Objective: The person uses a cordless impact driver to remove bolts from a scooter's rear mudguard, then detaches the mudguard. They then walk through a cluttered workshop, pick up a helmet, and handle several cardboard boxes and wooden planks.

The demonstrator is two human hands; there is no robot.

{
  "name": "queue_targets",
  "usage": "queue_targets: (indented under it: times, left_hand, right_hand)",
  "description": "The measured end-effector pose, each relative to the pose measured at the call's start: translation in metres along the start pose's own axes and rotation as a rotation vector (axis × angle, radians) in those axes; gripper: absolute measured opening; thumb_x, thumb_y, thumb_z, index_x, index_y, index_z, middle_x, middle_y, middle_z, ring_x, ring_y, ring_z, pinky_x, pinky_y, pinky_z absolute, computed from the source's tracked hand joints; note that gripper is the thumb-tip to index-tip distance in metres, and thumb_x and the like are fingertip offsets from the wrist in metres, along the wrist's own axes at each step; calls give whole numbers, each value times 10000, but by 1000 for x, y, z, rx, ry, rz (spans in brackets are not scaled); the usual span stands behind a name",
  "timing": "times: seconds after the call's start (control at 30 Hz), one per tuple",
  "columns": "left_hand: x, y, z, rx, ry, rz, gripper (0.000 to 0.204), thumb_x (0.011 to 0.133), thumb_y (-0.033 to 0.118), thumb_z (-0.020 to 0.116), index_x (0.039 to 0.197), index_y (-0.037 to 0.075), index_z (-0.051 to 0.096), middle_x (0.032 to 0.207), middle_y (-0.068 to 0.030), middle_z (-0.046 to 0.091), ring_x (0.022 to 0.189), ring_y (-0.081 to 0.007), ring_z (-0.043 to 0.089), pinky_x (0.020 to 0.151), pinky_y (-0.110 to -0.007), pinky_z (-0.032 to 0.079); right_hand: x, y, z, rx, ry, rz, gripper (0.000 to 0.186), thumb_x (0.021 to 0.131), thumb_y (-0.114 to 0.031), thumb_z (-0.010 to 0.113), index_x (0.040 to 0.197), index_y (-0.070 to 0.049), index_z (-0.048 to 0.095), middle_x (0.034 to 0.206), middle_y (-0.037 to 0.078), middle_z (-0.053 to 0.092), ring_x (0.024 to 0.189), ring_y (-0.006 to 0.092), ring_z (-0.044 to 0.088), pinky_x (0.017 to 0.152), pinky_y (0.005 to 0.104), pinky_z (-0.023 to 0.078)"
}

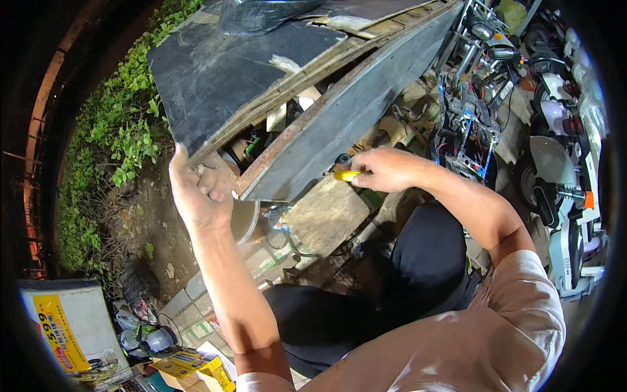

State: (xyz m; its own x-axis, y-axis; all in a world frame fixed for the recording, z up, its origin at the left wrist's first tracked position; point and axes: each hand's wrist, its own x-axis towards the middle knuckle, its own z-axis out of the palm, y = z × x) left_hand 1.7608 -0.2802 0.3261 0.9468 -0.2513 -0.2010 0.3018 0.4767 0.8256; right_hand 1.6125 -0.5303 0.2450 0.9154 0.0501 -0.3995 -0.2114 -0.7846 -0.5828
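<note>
My left hand [204, 193] is at the near corner of a black-faced wooden board [225, 72], its thumb up along the edge and its fingers curled in by the corner. The board lies tilted over a grey metal-sided box [353, 114], leaving a gap through which some dark and white items show. My right hand [385, 170] is closed round a small yellow object [346, 175], of which only one end shows; I cannot make out its kind. Just below that hand lies a worn flat wooden block [328, 215], in front of the box.
Scooter or bike parts [470, 130] crowd the right side. A dark plastic bag [258, 14] rests on the board. Leafy bushes [124, 130] grow at the left. An open yellow carton [189, 369] and a white-and-yellow panel [72, 326] stand at lower left.
</note>
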Motion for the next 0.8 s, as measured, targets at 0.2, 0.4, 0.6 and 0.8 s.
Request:
queue_targets:
  times: [0.2, 0.4, 0.6, 0.8]
  left_hand:
    - [4, 22, 14, -8, -114, 124, 436, 910, 406, 573, 656, 52, 550, 417, 63, 243, 357, -80, 245, 383, -244, 203]
    - [2, 20, 13, 1, -154, 109, 390, 937, 363, 523, 764, 19, 586, 428, 60, 241, 363, -70, 227, 379, -233, 202]
    - [2, -15, -19, 113, -85, -128, 454, 918, 328, 508, 865, -123, 522, 463, 55, 236, 393, -78, 248, 396, -222, 206]
    - [9, -30, -43, 254, -56, -206, 417, 935, 339, 505, 893, -73, 556, 473, 78, 222, 401, -64, 225, 400, -222, 194]
  right_hand:
    - [6, -62, -26, 805, -98, 162, 362, 961, -299, 562, 1125, 24, 551, 804, 96, 646, 672, 112, 604, 530, 231, 481]
    - [12, -67, -13, 1301, 279, 107, 413, 988, -284, 522, 1180, 82, 515, 996, 166, 613, 750, 214, 678, 609, 287, 567]
    - [33, -38, 31, 280, -107, 18, 498, 934, -384, 583, 1083, 92, 593, 905, 208, 665, 666, 240, 673, 616, 355, 541]
    - [65, -6, 56, -123, -268, 177, 514, 863, -441, 630, 1161, -23, 642, 1072, 217, 659, 983, 325, 631, 842, 385, 486]
